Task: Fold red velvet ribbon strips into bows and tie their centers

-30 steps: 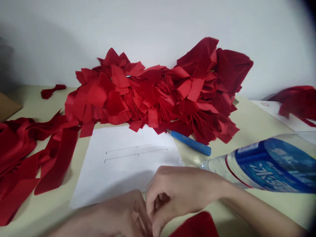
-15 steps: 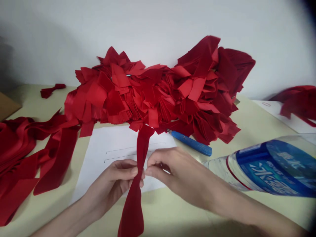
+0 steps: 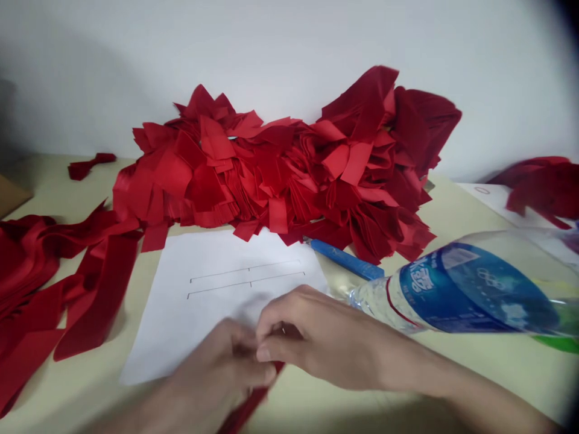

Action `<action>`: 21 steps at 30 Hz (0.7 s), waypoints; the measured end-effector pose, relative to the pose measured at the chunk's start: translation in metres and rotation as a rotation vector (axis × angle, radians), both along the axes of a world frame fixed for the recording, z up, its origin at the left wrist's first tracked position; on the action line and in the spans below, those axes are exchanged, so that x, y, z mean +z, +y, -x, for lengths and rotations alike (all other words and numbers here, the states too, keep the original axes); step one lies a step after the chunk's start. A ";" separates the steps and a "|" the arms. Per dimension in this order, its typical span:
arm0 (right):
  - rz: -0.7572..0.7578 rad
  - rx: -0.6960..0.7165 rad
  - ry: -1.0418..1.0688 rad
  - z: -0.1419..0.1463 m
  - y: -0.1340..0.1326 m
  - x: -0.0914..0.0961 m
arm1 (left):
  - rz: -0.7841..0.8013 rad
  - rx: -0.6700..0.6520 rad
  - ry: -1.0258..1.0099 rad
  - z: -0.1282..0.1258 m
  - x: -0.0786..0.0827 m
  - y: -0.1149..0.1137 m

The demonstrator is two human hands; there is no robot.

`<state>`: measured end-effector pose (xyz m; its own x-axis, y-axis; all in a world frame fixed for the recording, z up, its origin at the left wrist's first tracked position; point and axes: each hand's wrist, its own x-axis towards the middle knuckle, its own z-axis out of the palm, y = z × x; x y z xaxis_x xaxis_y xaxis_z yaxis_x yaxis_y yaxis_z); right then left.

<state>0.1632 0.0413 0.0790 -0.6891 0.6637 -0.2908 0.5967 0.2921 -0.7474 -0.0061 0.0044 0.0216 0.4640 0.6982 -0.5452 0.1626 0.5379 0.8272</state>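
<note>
I'm pinching a red ribbon between my left hand and right hand, fingertips pressing together above the white paper.

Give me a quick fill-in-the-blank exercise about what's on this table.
The left hand and right hand pinch a ribbon coloured ____.
The white paper sheet shows ____ drawn lines.
The plastic water bottle has a mostly ____ label.

Missing words: red, two, blue.

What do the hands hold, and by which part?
The left hand and right hand pinch a red ribbon above its hanging length; the hold itself is hidden.
</note>
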 end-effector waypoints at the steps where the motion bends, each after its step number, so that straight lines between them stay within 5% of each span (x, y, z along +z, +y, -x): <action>1: -0.027 -0.032 0.021 0.000 -0.004 0.001 | -0.017 0.083 -0.030 0.001 -0.002 0.004; 5: -0.110 -0.210 0.102 0.000 -0.010 0.004 | 0.050 0.377 -0.234 0.012 -0.001 0.020; 9: -0.101 -0.208 0.113 -0.003 0.003 0.004 | 0.088 0.453 -0.407 0.020 0.003 0.025; 13: 0.063 -0.015 0.122 -0.006 0.020 0.006 | 0.067 0.254 -0.567 0.021 0.005 0.019; 17: 0.208 0.184 0.108 -0.008 0.019 0.009 | 0.103 -0.197 -0.306 0.017 0.012 0.010; 19: 0.116 0.174 0.002 -0.008 0.010 0.009 | 0.065 -0.261 -0.113 0.013 0.014 0.007; 21: -0.067 0.097 -0.086 -0.005 0.000 0.007 | 0.034 -0.192 0.020 0.010 0.014 0.007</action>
